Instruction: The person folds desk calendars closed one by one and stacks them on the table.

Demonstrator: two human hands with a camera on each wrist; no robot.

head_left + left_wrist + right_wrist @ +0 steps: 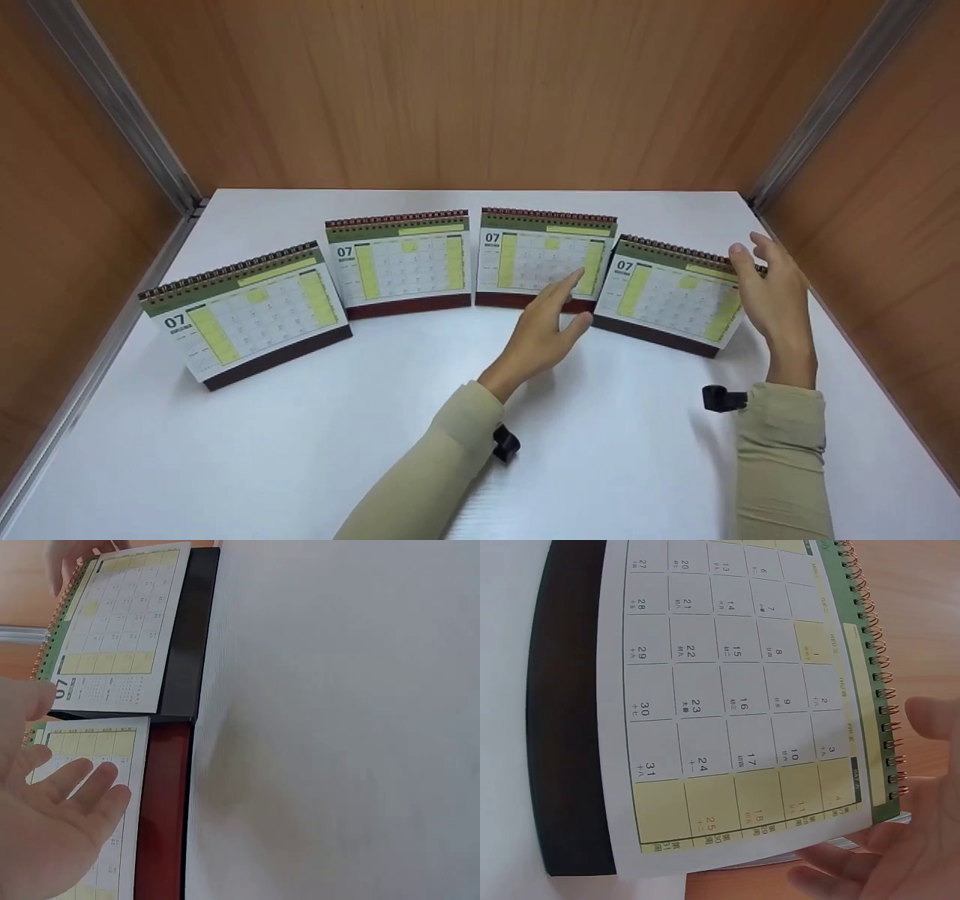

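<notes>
Several desk calendars, each turned to month 07, stand in an arc. The rightmost calendar (671, 296) has a dark base, and my right hand (776, 292) is at its right end, thumb and fingers apart around the upper corner. In the right wrist view the thumb (928, 718) is off the page, while some fingers pass behind the calendar's edge (735, 690). My left hand (536, 334) hovers with loose fingers in front of the red-based calendar (540, 259) beside it. Nothing is in the left palm (52, 840); whether its fingertips touch the page I cannot tell.
Another red-based calendar (405, 262) stands left of centre, and a dark-based calendar (247, 315) is angled at the far left. The white table (300, 465) is bounded by wooden panels (480, 97) at the back and both sides, with metal posts (832, 97) in the corners.
</notes>
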